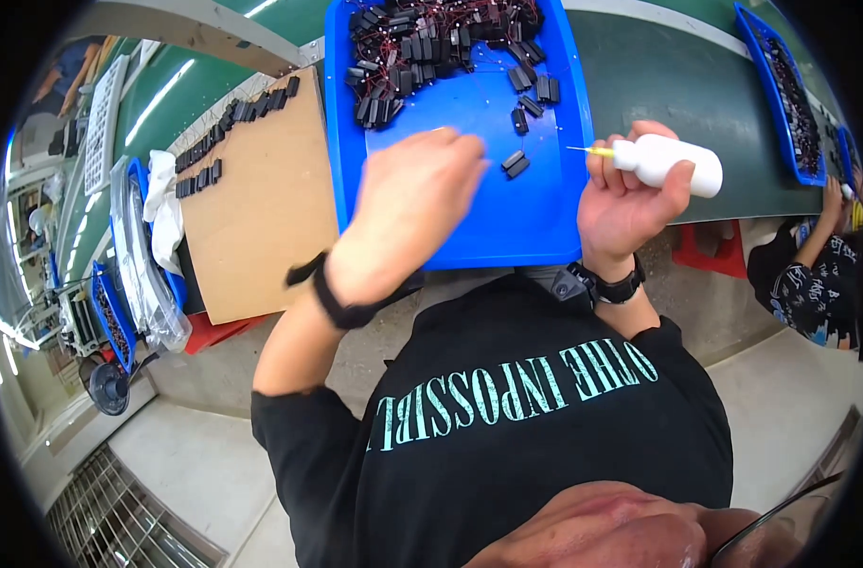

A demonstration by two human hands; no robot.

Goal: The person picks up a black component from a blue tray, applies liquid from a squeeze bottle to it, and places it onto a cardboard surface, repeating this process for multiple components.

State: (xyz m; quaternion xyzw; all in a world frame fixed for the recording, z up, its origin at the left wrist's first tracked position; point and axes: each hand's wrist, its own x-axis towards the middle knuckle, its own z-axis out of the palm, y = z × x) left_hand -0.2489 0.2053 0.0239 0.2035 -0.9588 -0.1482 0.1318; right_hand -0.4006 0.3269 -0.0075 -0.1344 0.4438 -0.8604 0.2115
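A blue tray lies in front of me, with a heap of small black parts with red wires at its far end and a few loose black parts nearer. My left hand hovers over the tray's near left part, blurred, fingers curled downward; whether it holds a part is hidden. My right hand grips a white squeeze bottle with a thin yellow nozzle pointing left over the tray's right edge.
A brown board left of the tray carries rows of black parts. White cloth and clear bags lie further left. Another blue tray sits far right, where another person works. The bench top is green.
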